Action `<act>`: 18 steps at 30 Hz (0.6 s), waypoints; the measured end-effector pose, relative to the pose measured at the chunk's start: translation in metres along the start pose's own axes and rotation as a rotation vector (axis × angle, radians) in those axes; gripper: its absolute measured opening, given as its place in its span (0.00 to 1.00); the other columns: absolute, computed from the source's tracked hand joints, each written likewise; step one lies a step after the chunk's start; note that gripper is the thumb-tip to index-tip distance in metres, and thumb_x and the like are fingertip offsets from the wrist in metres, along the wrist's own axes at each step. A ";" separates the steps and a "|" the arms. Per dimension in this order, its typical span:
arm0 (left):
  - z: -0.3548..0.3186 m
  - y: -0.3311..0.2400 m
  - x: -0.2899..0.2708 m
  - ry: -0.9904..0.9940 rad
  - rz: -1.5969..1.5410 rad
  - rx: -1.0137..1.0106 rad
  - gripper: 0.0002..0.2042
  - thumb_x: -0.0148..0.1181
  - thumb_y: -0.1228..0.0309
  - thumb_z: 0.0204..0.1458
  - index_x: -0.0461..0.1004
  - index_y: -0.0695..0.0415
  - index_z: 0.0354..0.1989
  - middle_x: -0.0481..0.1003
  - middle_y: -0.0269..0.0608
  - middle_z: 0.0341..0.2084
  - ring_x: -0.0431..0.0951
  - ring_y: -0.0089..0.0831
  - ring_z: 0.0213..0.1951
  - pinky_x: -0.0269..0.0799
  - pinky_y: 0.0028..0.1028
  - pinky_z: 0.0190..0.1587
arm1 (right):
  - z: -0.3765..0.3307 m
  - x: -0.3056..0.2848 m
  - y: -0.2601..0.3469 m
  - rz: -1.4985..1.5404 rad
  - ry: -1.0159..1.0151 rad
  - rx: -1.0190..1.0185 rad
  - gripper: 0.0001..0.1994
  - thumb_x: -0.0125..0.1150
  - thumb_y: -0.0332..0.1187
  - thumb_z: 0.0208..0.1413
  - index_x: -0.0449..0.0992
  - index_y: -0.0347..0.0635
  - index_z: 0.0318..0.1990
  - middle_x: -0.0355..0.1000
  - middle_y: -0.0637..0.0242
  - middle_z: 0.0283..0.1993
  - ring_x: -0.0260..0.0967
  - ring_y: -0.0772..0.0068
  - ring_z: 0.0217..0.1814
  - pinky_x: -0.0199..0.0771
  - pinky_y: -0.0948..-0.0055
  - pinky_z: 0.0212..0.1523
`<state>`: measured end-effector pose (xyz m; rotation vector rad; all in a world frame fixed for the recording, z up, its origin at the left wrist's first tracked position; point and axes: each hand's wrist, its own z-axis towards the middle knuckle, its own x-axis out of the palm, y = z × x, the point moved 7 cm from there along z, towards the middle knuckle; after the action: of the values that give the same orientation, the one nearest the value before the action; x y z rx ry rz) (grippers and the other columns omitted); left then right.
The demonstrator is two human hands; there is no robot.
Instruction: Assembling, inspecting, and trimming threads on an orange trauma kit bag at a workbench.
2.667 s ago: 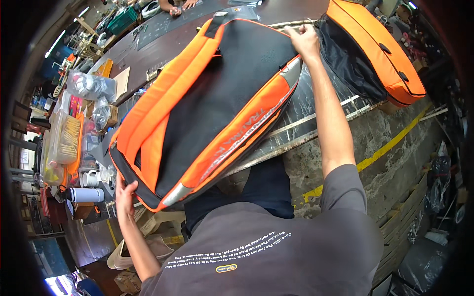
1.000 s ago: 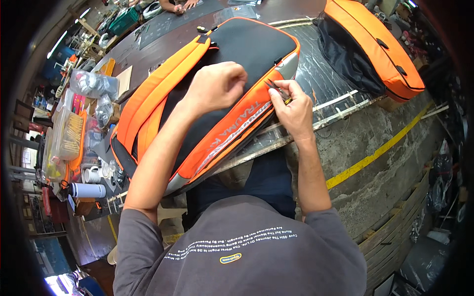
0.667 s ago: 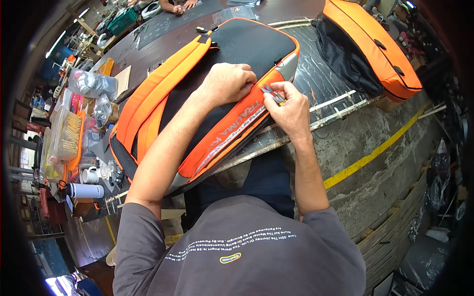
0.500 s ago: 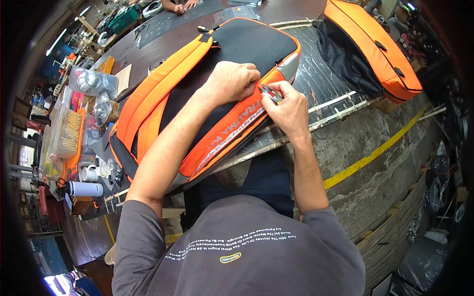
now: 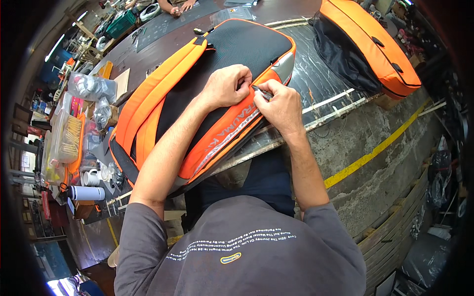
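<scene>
An orange and black backpack lies tilted on the table in front of me, its padded back up and its orange straps at the left. My left hand rests on it, thumb and fingers pinched together at the orange side panel's upper seam. What they pinch is too small to make out. Closed round small thread snips, my right hand is just right of the left one. The snips' tips point at the seam beside my left fingertips.
A second orange and black bag stands at the table's far right. On the left are a plastic tub of yellow sticks, plastic bags, mugs and a white cylinder. Another person's hands are at the far side.
Both hands have shifted slightly left along the seam. The snips' blades, apart before, now look closed together and nearer my left fingers. The backpack has moved slightly.
</scene>
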<state>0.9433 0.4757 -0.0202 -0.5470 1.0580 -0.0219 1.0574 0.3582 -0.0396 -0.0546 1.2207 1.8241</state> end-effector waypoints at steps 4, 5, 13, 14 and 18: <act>0.000 -0.003 0.001 -0.001 0.020 0.004 0.05 0.61 0.73 0.47 0.74 0.58 0.32 0.75 0.44 0.27 0.79 0.41 0.30 0.75 0.36 0.34 | 0.001 0.001 -0.001 -0.011 0.016 -0.013 0.10 0.69 0.36 0.51 0.83 0.40 0.37 0.81 0.52 0.33 0.81 0.49 0.36 0.81 0.56 0.40; 0.000 -0.003 0.001 0.000 0.020 0.004 0.05 0.61 0.73 0.47 0.74 0.58 0.32 0.75 0.44 0.27 0.79 0.41 0.30 0.75 0.36 0.34 | 0.001 0.001 -0.001 -0.011 0.015 -0.012 0.10 0.69 0.36 0.51 0.83 0.40 0.37 0.81 0.52 0.33 0.81 0.49 0.36 0.81 0.56 0.40; 0.002 -0.008 0.002 -0.012 0.013 0.007 0.05 0.61 0.72 0.48 0.74 0.57 0.32 0.75 0.44 0.27 0.79 0.42 0.30 0.75 0.36 0.34 | 0.002 0.002 0.003 -0.099 0.044 -0.035 0.09 0.67 0.36 0.52 0.83 0.42 0.36 0.80 0.52 0.31 0.81 0.48 0.36 0.81 0.54 0.40; 0.003 -0.011 0.000 -0.014 0.013 0.005 0.05 0.61 0.72 0.48 0.74 0.57 0.32 0.75 0.44 0.27 0.79 0.42 0.30 0.75 0.36 0.34 | 0.002 0.003 0.003 -0.099 0.046 -0.036 0.09 0.67 0.36 0.52 0.83 0.42 0.36 0.80 0.52 0.31 0.81 0.48 0.36 0.81 0.54 0.40; -0.013 -0.033 -0.041 -0.146 0.037 -0.033 0.04 0.59 0.72 0.50 0.74 0.58 0.32 0.76 0.45 0.27 0.80 0.42 0.30 0.74 0.37 0.33 | 0.001 -0.003 -0.001 0.128 -0.013 0.060 0.11 0.65 0.38 0.58 0.81 0.42 0.43 0.82 0.52 0.36 0.82 0.52 0.39 0.80 0.56 0.41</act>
<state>0.9200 0.4529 0.0236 -0.5499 0.9267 0.0672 1.0604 0.3568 -0.0381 0.0711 1.2946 1.8933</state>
